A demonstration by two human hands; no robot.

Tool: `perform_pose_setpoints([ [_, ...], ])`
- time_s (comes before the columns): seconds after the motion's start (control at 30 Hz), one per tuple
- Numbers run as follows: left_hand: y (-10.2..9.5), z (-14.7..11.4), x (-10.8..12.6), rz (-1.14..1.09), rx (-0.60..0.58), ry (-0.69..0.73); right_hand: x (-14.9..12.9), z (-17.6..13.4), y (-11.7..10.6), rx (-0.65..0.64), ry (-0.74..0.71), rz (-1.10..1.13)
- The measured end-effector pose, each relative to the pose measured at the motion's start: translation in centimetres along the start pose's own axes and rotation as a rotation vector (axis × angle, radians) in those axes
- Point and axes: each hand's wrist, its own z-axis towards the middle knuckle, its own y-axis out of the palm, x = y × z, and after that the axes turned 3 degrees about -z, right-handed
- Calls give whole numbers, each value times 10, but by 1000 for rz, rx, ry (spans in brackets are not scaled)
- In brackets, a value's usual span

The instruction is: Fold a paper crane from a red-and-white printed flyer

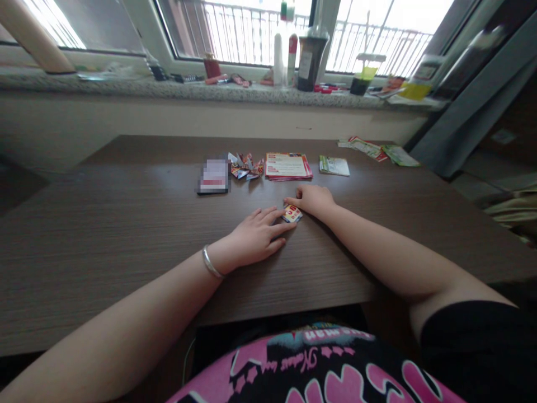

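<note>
A small piece of folded printed paper (292, 213), yellow and red with blue edges, lies on the table between my hands. My left hand (262, 235), with a silver bangle at the wrist, lies flat with its fingers spread. Two of its fingertips touch the paper's left side and lower edge. At the far edge of the paper, my right hand (312, 200) has its fingers curled and closed, with the thumb and fingertips at the paper. The exact grip there is partly hidden by the hand itself.
Beyond my hands sit a phone-like blurred object (213, 175), folded paper pieces (247, 167), a stack of printed sheets (288, 166) and a smaller green-white stack (334, 165). Leaflets (369, 149) lie at the far right. Bottles and a dark cup (309, 61) line the windowsill (176, 92).
</note>
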Motion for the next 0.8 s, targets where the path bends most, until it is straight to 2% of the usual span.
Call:
perform_pose_setpoints([
  [0.57,1,-4,16,107,67,-33,-11,11,4,65,42,-35],
  [0.8,5,-2,14,133,68,-54,-2,-5,4,84,-35,17],
])
